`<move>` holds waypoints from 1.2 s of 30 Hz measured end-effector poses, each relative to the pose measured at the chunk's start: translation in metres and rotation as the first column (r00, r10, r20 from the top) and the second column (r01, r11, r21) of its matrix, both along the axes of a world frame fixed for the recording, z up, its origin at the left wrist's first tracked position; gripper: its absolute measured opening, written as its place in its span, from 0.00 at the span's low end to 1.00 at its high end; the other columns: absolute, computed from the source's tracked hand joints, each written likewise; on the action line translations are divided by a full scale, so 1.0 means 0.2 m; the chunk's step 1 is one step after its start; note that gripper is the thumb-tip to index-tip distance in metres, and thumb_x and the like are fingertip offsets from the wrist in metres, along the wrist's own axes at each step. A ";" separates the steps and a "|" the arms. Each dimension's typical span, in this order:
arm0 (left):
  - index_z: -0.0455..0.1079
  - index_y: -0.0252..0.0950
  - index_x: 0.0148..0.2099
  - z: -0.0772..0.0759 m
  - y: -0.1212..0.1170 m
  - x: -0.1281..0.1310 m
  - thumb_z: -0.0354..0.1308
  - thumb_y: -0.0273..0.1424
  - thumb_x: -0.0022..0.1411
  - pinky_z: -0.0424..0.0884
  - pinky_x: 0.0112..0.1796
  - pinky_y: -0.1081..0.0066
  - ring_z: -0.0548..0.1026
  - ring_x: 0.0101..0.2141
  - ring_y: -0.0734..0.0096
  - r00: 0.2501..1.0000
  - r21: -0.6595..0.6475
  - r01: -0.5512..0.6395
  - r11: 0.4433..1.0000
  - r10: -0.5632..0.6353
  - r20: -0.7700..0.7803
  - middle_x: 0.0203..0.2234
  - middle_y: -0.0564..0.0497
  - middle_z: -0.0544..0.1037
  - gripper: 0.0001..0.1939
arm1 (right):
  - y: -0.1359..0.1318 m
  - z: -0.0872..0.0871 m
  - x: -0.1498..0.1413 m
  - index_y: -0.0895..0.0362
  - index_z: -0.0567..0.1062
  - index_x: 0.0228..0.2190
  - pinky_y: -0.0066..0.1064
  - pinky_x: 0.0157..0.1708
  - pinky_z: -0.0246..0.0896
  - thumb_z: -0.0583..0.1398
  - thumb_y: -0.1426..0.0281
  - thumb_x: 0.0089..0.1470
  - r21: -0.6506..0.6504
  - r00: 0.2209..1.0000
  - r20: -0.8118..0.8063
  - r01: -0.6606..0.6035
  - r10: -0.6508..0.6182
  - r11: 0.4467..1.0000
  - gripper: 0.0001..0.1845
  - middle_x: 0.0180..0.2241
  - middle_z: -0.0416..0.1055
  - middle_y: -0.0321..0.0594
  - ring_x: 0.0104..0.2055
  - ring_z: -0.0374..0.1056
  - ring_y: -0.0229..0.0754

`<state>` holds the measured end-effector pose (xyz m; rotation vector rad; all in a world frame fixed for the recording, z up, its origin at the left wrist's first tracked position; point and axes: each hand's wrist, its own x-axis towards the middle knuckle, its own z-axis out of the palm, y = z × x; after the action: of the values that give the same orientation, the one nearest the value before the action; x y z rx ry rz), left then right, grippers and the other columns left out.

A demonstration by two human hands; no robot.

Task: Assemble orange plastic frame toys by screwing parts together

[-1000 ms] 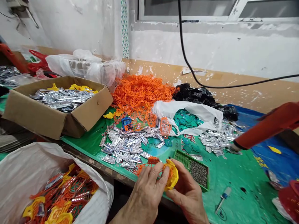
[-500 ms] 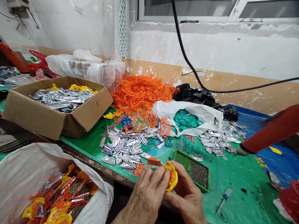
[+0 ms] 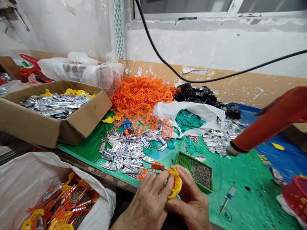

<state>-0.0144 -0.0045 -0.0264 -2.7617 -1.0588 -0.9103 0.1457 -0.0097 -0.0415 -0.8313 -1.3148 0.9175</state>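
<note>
Both my hands meet at the table's front edge around a yellow plastic part with an orange lattice piece fitted against it. My left hand presses its fingers onto the inside of the yellow part. My right hand grips its outer side between thumb and fingers. The orange lattice sticks out to the left beyond my left fingers. Just behind my right hand sits a green tray with many small dark screws. Silver curved plates lie loose beyond my left hand.
A cardboard box of silver plates stands left. Below it, a white sack holds orange-and-yellow assemblies. Behind lie an orange lattice heap and a white bag of teal pieces. A screwdriver lies right. A co-worker's red sleeve reaches in.
The view has shifted slightly. The co-worker's sleeved arm has moved left and toward the silver pieces. My hands keep nearly the same hold on the yellow part.
</note>
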 end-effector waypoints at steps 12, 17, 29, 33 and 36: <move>0.59 0.29 0.58 0.08 0.01 -0.03 0.48 0.23 0.64 0.73 0.36 0.67 0.75 0.37 0.64 0.976 -0.028 0.163 0.986 -0.157 0.152 0.41 0.40 0.77 0.20 | -0.01 0.00 0.03 0.40 0.71 0.51 0.32 0.40 0.71 0.70 0.64 0.41 0.007 0.995 -0.010 -0.099 0.100 0.995 0.34 0.50 0.68 0.42 0.47 0.70 0.46; 0.69 0.32 0.46 0.13 0.00 -0.01 0.46 0.16 0.59 0.70 0.34 0.74 0.74 0.34 0.69 0.912 -0.245 0.315 0.917 -0.221 0.346 0.35 0.45 0.76 0.17 | 0.07 0.10 0.13 0.44 0.79 0.40 0.28 0.31 0.64 0.72 0.69 0.39 -0.085 0.958 0.092 -0.265 0.273 0.960 0.22 0.36 0.72 0.37 0.34 0.68 0.39; 0.71 0.30 0.29 0.09 0.03 0.00 0.65 0.48 0.50 0.53 0.19 0.79 0.55 0.16 0.83 0.524 -0.674 0.730 -0.115 0.727 0.443 0.16 0.57 0.63 0.23 | 0.14 0.14 0.06 0.57 0.64 0.23 0.23 0.20 0.42 0.71 0.56 0.34 -0.694 0.897 -0.276 -0.434 0.346 0.574 0.26 0.18 0.62 0.27 0.19 0.51 0.28; 0.72 0.29 0.30 0.04 0.05 0.01 0.67 0.45 0.48 0.54 0.17 0.80 0.58 0.16 0.84 0.469 -0.632 0.761 -0.151 0.800 0.374 0.17 0.56 0.66 0.22 | 0.12 0.11 0.06 0.57 0.63 0.23 0.23 0.20 0.42 0.70 0.54 0.34 -0.697 0.906 -0.222 -0.406 0.361 0.591 0.27 0.18 0.63 0.28 0.19 0.52 0.28; 0.72 0.27 0.30 0.02 0.05 0.00 0.68 0.45 0.48 0.55 0.17 0.80 0.59 0.15 0.84 0.533 -0.650 0.737 -0.186 0.751 0.390 0.15 0.56 0.66 0.22 | 0.12 0.11 0.07 0.57 0.63 0.23 0.23 0.21 0.43 0.70 0.53 0.34 -0.691 0.902 -0.204 -0.408 0.380 0.596 0.27 0.19 0.63 0.28 0.20 0.53 0.28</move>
<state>-0.0143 0.0063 -0.0223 -2.3167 -3.6705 -2.7454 0.1592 0.0137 -0.0205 -1.1276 -1.1054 1.8875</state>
